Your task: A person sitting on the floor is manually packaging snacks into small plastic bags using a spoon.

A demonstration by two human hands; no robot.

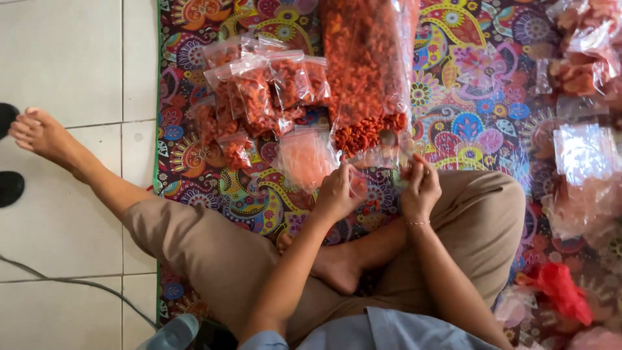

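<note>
I sit cross-legged on a patterned mat [466, 84]. My left hand [338, 189] and my right hand [421, 188] hold a small clear plastic bag [382, 159] between them, pinching its edges. Just beyond it lies a big clear sack [366, 65] full of red-orange crunchy snack pieces, with some spilling out at its open near end [366, 133]. The small bag sits right at that opening. A bracelet circles my right wrist.
Several small filled snack packets [259, 91] are piled to the left on the mat. A stack of empty clear bags [304, 159] lies by my left hand. More packets and plastic [583, 149] sit at the right, plus a red bag [562, 291]. White floor tiles and a cable [65, 280] are at the left.
</note>
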